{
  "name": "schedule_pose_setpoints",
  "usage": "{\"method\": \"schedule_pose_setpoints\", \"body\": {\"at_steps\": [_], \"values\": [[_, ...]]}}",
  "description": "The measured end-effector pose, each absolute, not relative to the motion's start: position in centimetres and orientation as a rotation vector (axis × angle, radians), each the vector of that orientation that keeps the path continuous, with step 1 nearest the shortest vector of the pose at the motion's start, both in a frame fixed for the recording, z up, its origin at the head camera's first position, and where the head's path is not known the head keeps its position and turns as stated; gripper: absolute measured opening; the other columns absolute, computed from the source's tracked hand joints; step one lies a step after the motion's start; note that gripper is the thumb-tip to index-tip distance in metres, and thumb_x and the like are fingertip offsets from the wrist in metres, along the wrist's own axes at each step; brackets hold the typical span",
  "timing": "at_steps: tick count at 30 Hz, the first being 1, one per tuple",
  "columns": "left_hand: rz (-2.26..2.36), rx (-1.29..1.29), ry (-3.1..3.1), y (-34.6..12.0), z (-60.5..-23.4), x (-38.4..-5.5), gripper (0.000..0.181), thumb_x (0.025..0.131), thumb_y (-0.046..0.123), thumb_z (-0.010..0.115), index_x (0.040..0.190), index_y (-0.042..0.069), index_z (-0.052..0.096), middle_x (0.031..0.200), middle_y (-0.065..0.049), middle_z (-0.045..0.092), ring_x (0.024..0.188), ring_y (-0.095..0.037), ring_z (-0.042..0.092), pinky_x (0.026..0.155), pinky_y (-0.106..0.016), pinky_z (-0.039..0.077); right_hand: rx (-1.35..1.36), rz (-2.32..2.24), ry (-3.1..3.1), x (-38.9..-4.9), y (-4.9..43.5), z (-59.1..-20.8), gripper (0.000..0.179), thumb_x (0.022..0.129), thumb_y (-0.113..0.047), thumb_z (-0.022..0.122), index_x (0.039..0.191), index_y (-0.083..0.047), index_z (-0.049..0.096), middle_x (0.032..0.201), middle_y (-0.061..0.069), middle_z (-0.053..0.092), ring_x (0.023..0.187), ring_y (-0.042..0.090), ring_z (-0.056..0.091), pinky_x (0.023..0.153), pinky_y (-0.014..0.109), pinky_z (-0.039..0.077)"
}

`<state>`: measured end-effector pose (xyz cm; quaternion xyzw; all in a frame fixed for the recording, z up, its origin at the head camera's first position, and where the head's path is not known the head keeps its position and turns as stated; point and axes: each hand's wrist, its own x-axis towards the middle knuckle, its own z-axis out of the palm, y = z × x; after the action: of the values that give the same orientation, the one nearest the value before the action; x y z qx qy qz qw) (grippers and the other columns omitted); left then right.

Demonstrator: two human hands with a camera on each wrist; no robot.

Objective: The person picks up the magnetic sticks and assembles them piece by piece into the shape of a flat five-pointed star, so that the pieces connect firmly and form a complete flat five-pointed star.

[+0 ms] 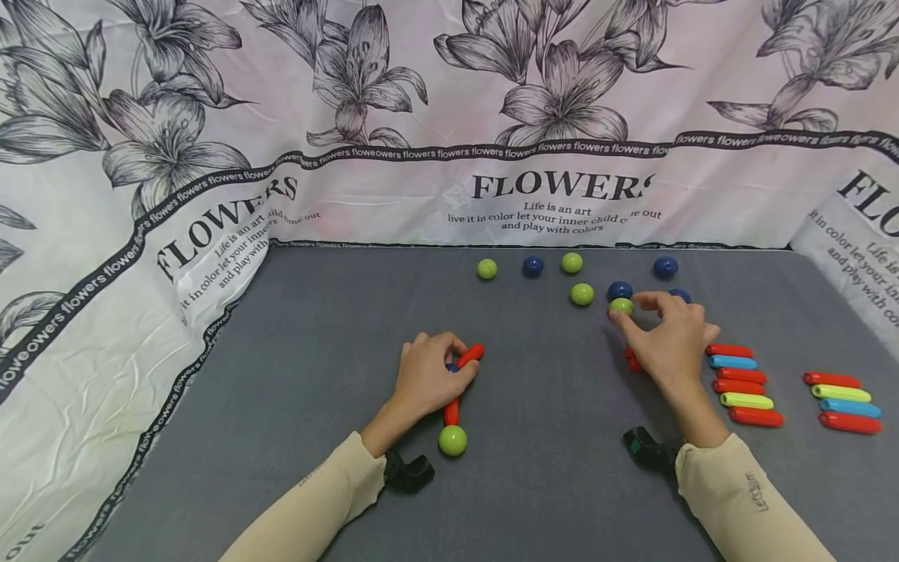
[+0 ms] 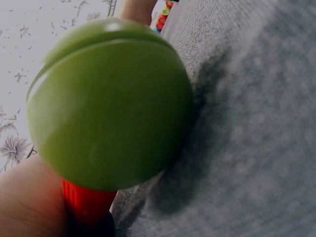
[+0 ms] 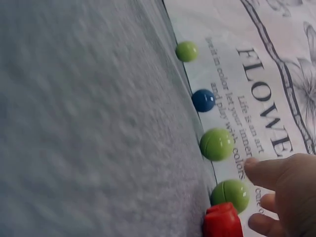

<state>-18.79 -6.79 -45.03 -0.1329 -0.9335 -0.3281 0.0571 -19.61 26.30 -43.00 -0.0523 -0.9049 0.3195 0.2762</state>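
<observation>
My left hand (image 1: 431, 375) grips a joined piece of red rods (image 1: 452, 412) meeting at a blue ball (image 1: 451, 367), mostly hidden by the fingers. A green ball (image 1: 453, 441) sits at the piece's near end, filling much of the left wrist view. My right hand (image 1: 667, 336) hangs over a green ball (image 1: 621, 307), thumb and fingers apart. In the right wrist view, the fingers (image 3: 266, 170) stand beside and above the green ball (image 3: 230, 196), with nothing visible between them. Below that hand lies a red rod (image 1: 633, 359), partly covered.
Green balls (image 1: 581, 294) and blue balls (image 1: 532, 267) lie scattered along the grey table's (image 1: 337, 312) back edge. To the right are two columns of red, blue and yellow-green rods (image 1: 746, 400), (image 1: 846, 406). A flower-printed cloth (image 1: 393, 195) hangs behind the table.
</observation>
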Motion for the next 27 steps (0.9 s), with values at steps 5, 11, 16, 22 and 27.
{"method": "schedule_pose_setpoints", "body": {"at_steps": [5, 11, 16, 22, 27], "values": [[-1.020, -0.411, -2.818, -6.9, -45.1, -18.8, 0.018, 0.089, 0.038, 0.071, 0.094, 0.021, 0.072, 0.072, 0.005, 0.050, 0.070, -0.016, 0.038, 0.073, -0.034, 0.023, -0.147, 0.834, -2.564, -20.2, 27.3, -43.3, 0.050, 0.088, -0.033, 0.079, 0.122, 0.002, 0.067, 0.121, 0.027, 0.068, 0.109, 0.046, 0.047, 0.087, 0.063, 0.016], [-1.049, -0.430, -2.801, -6.9, -45.1, -18.8, 0.017, 0.090, 0.037, 0.070, 0.094, 0.021, 0.072, 0.072, 0.004, 0.050, 0.070, -0.015, 0.036, 0.073, -0.035, 0.022, -0.094, 0.812, -2.581, -20.5, 27.6, -44.0, 0.043, 0.087, -0.027, 0.081, 0.119, -0.001, 0.069, 0.116, 0.024, 0.070, 0.098, 0.042, 0.048, 0.082, 0.060, 0.014], [-1.076, -0.442, -2.786, -6.9, -45.1, -18.9, 0.016, 0.090, 0.036, 0.071, 0.094, 0.020, 0.072, 0.072, 0.004, 0.050, 0.070, -0.016, 0.036, 0.073, -0.036, 0.021, -0.056, 0.796, -2.594, -20.3, 27.3, -44.0, 0.042, 0.086, -0.024, 0.083, 0.117, 0.001, 0.068, 0.111, 0.025, 0.070, 0.097, 0.041, 0.048, 0.084, 0.060, 0.013], [-1.102, -0.452, -2.765, -6.9, -45.3, -18.9, 0.016, 0.090, 0.035, 0.071, 0.093, 0.020, 0.072, 0.071, 0.005, 0.051, 0.070, -0.016, 0.037, 0.074, -0.036, 0.021, 0.044, 0.775, -2.603, -19.9, 25.9, -43.8, 0.040, 0.084, -0.022, 0.084, 0.113, 0.001, 0.069, 0.104, 0.024, 0.071, 0.097, 0.041, 0.047, 0.089, 0.066, 0.014], [-1.107, -0.459, -2.747, -7.0, -45.4, -19.1, 0.014, 0.089, 0.034, 0.072, 0.091, 0.021, 0.073, 0.070, 0.005, 0.051, 0.069, -0.015, 0.036, 0.074, -0.036, 0.021, 0.192, 0.786, -2.568, -19.7, 24.4, -44.0, 0.037, 0.080, -0.018, 0.087, 0.111, -0.003, 0.072, 0.100, 0.020, 0.073, 0.091, 0.036, 0.049, 0.086, 0.061, 0.018]]}}
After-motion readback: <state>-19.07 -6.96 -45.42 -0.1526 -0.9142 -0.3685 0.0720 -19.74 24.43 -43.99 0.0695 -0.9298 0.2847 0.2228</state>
